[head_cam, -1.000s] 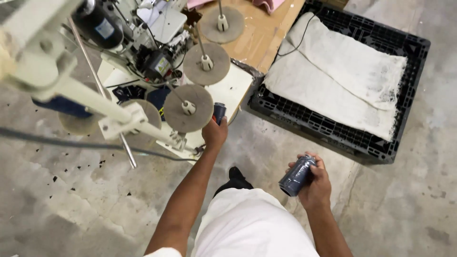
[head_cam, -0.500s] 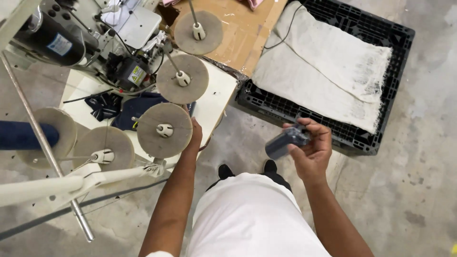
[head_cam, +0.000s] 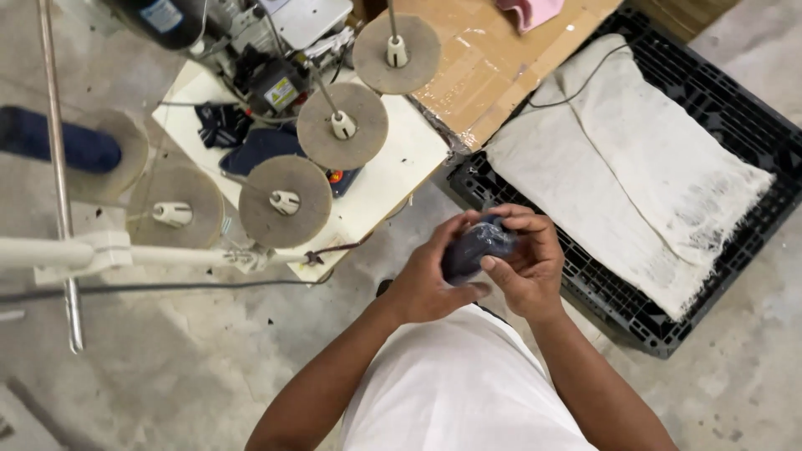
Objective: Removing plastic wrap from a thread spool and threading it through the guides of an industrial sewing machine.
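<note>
Both my hands meet in front of my chest around a dark navy thread cone wrapped in clear plastic (head_cam: 474, 247). My left hand (head_cam: 428, 280) cups it from the left and below. My right hand (head_cam: 528, 266) grips it from the right, fingers curled over its top. Most of the cone is hidden between my palms. To the left stands a thread stand with several round felt discs on spindles (head_cam: 284, 200), and a navy cone (head_cam: 58, 140) sits on the far left disc.
A sewing machine (head_cam: 267, 75) sits on a white table (head_cam: 393, 171) with dark fabric beside it. A black plastic pallet (head_cam: 635, 305) on the right carries a white cloth (head_cam: 635, 167). Cardboard (head_cam: 493, 67) lies at the top. Concrete floor lies all around.
My left hand left the thread stand and came back to join my right hand on the wrapped cone. The view shifted toward the right and downward.
</note>
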